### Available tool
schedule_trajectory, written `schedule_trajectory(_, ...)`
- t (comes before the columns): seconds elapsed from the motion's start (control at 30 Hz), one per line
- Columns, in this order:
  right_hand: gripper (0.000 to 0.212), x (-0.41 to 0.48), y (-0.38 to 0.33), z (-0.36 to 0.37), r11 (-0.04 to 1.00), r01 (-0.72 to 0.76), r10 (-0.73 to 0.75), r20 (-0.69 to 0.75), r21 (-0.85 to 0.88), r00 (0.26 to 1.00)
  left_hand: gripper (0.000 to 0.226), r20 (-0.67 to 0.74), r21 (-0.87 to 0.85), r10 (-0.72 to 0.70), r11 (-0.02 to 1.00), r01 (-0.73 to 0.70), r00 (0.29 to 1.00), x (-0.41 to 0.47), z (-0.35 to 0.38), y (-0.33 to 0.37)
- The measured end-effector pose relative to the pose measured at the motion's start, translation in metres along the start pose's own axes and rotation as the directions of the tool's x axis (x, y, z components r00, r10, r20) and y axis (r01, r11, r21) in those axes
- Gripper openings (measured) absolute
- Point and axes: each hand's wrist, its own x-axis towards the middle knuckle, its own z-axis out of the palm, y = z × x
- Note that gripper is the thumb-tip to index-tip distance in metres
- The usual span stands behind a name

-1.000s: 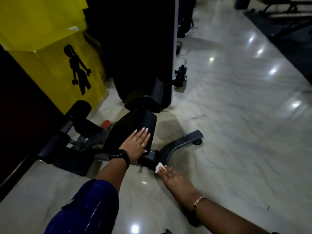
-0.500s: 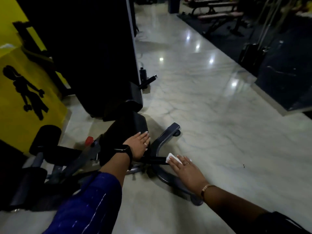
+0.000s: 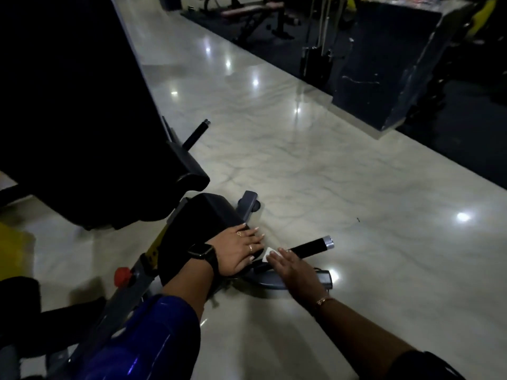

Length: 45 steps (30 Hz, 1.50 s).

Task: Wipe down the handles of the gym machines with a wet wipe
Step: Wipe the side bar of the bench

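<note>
A black handle [image 3: 311, 246] with a silver end cap sticks out to the right, low on a gym machine. My right hand [image 3: 295, 270] lies over its inner end, fingers pressing a small white wet wipe [image 3: 270, 254] against it. My left hand [image 3: 240, 249], with a black watch on the wrist, rests flat with straight fingers on the machine's black seat pad [image 3: 211, 218]. A second black handle [image 3: 196, 134] juts out farther back by the machine's dark upright.
The machine's grey curved foot [image 3: 274, 281] lies on the glossy marble floor [image 3: 329, 187] under my right hand. A red knob [image 3: 122, 274] sits on the frame at left. A dark block [image 3: 384, 64] and benches [image 3: 255, 15] stand at the back right.
The view has swung right and closer. My right hand with the wipe has moved from the frame's base onto the black handle. My left hand stays on the pad.
</note>
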Motion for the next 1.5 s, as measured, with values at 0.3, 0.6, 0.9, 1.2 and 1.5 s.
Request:
schedule_trajectory(0.3, 0.045, -0.007, -0.011, 0.003, 0.966, -0.258, 0.258, -0.097, 0.009, 0.961, 0.044, -0.247, -0.127, 0.023, 0.99, -0.056, 0.969, -0.007, 0.011, -0.007)
schedule_trajectory(0.6, 0.042, -0.021, -0.018, 0.028, 0.998, 0.022, -0.029, -0.116, -0.063, 0.993, 0.052, -0.182, -0.136, -0.042, 0.991, 0.017, 0.982, -0.006, 0.012, -0.004)
schedule_trajectory(0.9, 0.041, -0.012, -0.009, 0.028, 0.989, 0.067, -0.076, -0.063, -0.133, 0.995, 0.064, 0.035, -0.024, -0.155, 0.987, 0.156, 0.987, 0.019, -0.003, 0.019)
schedule_trajectory(1.2, 0.037, -0.005, 0.031, 0.015, 0.984, 0.127, -0.133, -0.042, -0.123, 0.99, 0.044, -0.077, -0.079, -0.167, 0.984, 0.161, 0.983, 0.019, 0.006, 0.016)
schedule_trajectory(1.5, 0.041, -0.002, -0.014, 0.032, 0.973, -0.229, 0.229, -0.193, 0.023, 0.954, 0.046, -0.045, -0.109, -0.179, 0.979, 0.173, 0.983, 0.02, 0.004, 0.016)
